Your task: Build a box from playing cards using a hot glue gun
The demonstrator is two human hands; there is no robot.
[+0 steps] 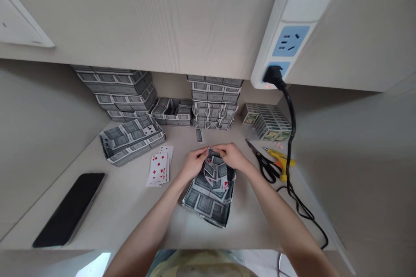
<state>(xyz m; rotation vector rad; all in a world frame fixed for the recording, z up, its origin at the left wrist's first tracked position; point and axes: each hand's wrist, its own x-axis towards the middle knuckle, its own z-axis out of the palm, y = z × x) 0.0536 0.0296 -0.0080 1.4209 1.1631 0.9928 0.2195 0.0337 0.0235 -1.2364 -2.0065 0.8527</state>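
A shallow open box made of playing cards (208,205) lies on the desk in front of me. My left hand (194,162) pinches its far left corner, and my right hand (231,156) grips the far edge on the other side. Folded playing cards (216,173), one showing a red heart, lie inside the box near my fingers. A small loose pile of playing cards (159,168) with a diamond card face up is left of my left hand. One narrow folded card (199,135) rests beyond my hands.
Another card box (133,138) stands at left, before stacked card blocks (120,91). More stacks (214,101) line the back. At right are card packs (268,121), scissors (266,164), a yellow glue gun (282,162) and a black cable (292,130). A phone (69,210) lies front left.
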